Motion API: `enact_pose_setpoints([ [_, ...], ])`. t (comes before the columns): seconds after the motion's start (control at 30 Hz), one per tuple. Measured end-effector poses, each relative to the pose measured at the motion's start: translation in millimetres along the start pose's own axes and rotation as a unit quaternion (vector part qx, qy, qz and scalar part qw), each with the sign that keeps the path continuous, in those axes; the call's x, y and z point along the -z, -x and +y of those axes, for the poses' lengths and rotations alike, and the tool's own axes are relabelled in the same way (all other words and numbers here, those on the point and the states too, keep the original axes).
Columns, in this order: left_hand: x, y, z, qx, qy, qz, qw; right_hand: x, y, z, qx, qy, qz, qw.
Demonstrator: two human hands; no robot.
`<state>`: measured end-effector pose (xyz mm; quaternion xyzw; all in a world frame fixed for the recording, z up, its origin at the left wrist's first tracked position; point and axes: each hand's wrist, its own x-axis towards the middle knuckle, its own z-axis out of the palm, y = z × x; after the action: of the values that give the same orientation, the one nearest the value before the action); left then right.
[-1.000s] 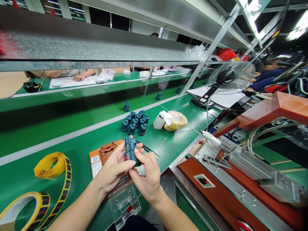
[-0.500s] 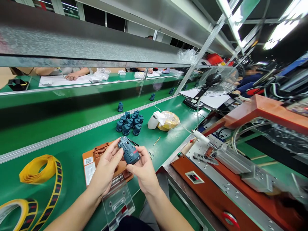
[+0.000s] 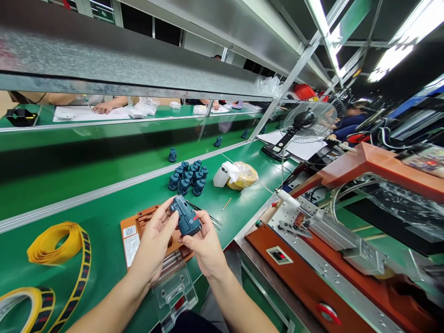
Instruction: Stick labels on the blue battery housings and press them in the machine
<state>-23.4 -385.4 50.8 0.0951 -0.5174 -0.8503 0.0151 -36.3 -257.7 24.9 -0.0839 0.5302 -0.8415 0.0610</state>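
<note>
Both my grips are closed on one dark blue plastic housing: left grip has the upper end, thumb on the near face, right grip has the lower end, thumb by the base. Housing's tilted, red stripe and round logo facing me, held up in front of the orange fixture on the green worktop. Clear plastic plate sits at the fixture's near edge. Beyond my hands: cluster of similar dark blue parts, thin dark rods, small stick, white bottle beside a wrapped yellow roll. Yellow label roll is to my left, orange-framed machine to my right.
</note>
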Motion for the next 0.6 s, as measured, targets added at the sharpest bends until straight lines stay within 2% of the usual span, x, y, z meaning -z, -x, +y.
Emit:
enact_pose_setpoints([
  [0.13,0.1,1.9,1.2,-0.003,0.008,-0.004,1.000,-2.7,1.4,1.9,0.005,0.009,-0.004,1.000],
  [0.23,-1.2,3.7,2.5,0.007,0.026,-0.010,1.000,-3.2,2.5,2.7,0.033,0.026,0.004,0.999],
  [0.47,-7.6,10.1,4.3,0.039,0.087,-0.020,0.995,-1.4,8.3,-1.3,0.122,0.168,0.049,0.977],
  [0.6,-8.8,15.6,4.3,0.046,0.052,-0.083,0.994,-3.6,15.9,-2.1,0.131,0.216,0.077,0.965],
])
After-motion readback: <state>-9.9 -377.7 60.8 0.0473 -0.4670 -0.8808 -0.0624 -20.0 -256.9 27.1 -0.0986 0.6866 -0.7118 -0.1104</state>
